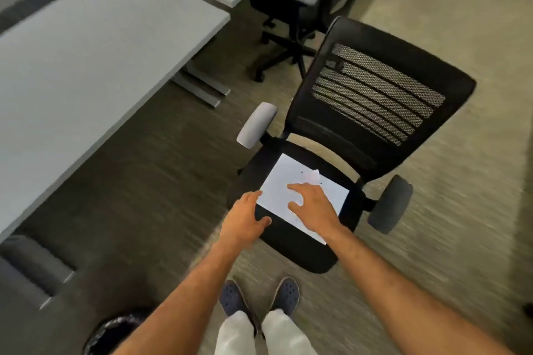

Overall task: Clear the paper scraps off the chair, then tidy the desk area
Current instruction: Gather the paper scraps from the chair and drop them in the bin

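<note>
A: Paper scraps: a small crumpled white scrap lies on a flat white sheet of paper, and the sheet lies on the black seat of the mesh-backed office chair in front of you.

B: Hands?

A: Your right hand is over the sheet's near half, fingers spread, index fingertip on the paper. Nothing pinched. Your left hand is at the sheet's left corner, thumb out over the seat, the other fingers together at the paper's edge. Whether they grip it, cannot tell.

B: Surroundings?

A: Grey desk to your left, its top bare in view. A bin with a black liner by your left arm, low in frame. A second office chair beyond the desk corner.
</note>
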